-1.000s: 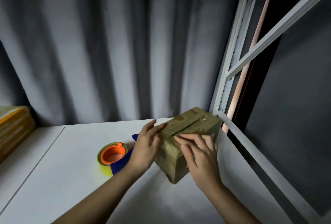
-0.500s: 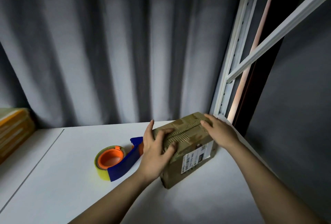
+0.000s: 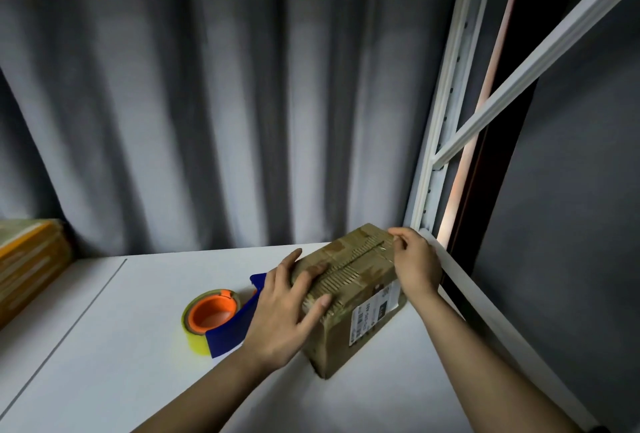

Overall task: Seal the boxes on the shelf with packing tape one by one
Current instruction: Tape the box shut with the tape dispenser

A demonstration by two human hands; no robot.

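Note:
A small brown cardboard box (image 3: 356,297) with tape along its top seam and a white label on its side sits on the white shelf (image 3: 121,346). My left hand (image 3: 287,308) lies on the box's near left end, fingers spread flat over the top. My right hand (image 3: 415,263) is at the far right end, fingers curled at the top edge where the tape ends. A tape dispenser (image 3: 221,318) with an orange core, yellowish roll and blue handle lies on the shelf just left of the box, partly behind my left hand.
A yellow-brown box (image 3: 27,259) stands at the shelf's far left. Grey curtain hangs behind. A white shelf upright (image 3: 440,142) and a side rail (image 3: 485,311) bound the right edge, close to the box.
The box has been turned, its labelled side now facing me. My right hand went from the near top to the far right end. The left hand stays on the near end.

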